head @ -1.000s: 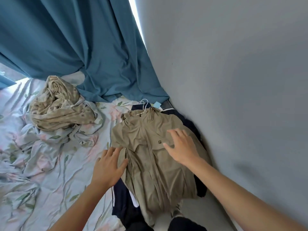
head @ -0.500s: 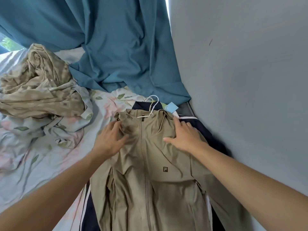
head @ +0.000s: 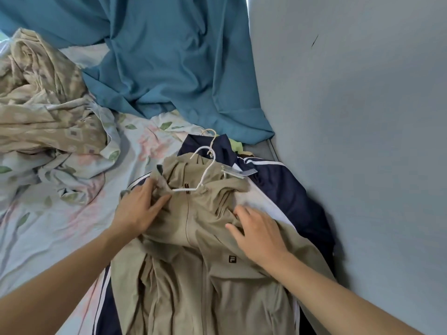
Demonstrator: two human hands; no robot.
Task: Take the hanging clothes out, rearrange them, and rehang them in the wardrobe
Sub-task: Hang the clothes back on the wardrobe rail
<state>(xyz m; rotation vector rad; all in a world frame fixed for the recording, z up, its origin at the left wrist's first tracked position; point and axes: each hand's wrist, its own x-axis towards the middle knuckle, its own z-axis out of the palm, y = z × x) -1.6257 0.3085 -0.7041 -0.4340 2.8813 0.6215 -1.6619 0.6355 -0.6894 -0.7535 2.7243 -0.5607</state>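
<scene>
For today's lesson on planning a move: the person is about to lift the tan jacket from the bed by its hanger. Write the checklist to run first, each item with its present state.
1. Tan jacket on top of the pile: ok; it lies over the navy jacket.
2. White hanger inside its collar: ok.
3. Grip on hanger: not ok; left hand holds the collar cloth only.
4. Right hand free: ok, resting flat.
5. Zip closed: cannot tell.
6. Hooks untangled: cannot tell.

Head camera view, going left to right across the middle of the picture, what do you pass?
Crumpled beige patterned cloth → floral bedsheet → left hand → beige jacket → right hand → navy jacket → grey wall.
</scene>
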